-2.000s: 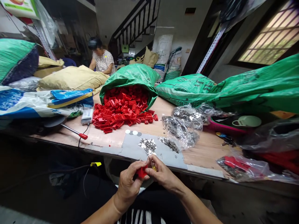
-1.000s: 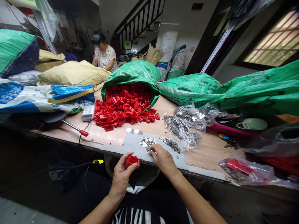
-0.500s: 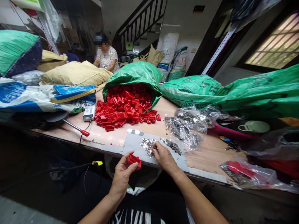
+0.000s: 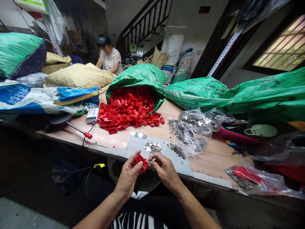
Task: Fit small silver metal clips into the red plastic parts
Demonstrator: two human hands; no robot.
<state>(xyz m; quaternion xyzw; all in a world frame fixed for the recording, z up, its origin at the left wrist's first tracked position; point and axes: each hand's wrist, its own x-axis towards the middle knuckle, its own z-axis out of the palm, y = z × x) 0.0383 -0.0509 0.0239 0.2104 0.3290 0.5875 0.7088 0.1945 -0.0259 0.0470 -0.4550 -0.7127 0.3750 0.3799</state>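
Observation:
A small red plastic housing [image 4: 141,161] is gripped between the thumb and fingers of my left hand [image 4: 130,175], just over the table's front edge. My right hand [image 4: 164,168] is beside it, its thumb and fingertips pinched together; whatever they hold is too small to make out. Behind my hands, on a grey sheet [image 4: 135,144], lie a pile of shiny metal pieces [image 4: 152,147] and a darker pile of small metal parts [image 4: 176,149]. Farther back, many similar red housings [image 4: 128,111] spill out of a green woven sack [image 4: 140,74].
Clear bags of metal parts [image 4: 188,133] lie right of the sheet. A white device [image 4: 91,115] with a cable and a red-tipped lever [image 4: 81,130] are at the left. Green sacks [image 4: 202,92] line the back right. Across the table a person [image 4: 111,58] sits working.
My right hand has come off the shiny metal pile and moved toward me, next to the red housing. My left hand has raised and tilted the housing slightly.

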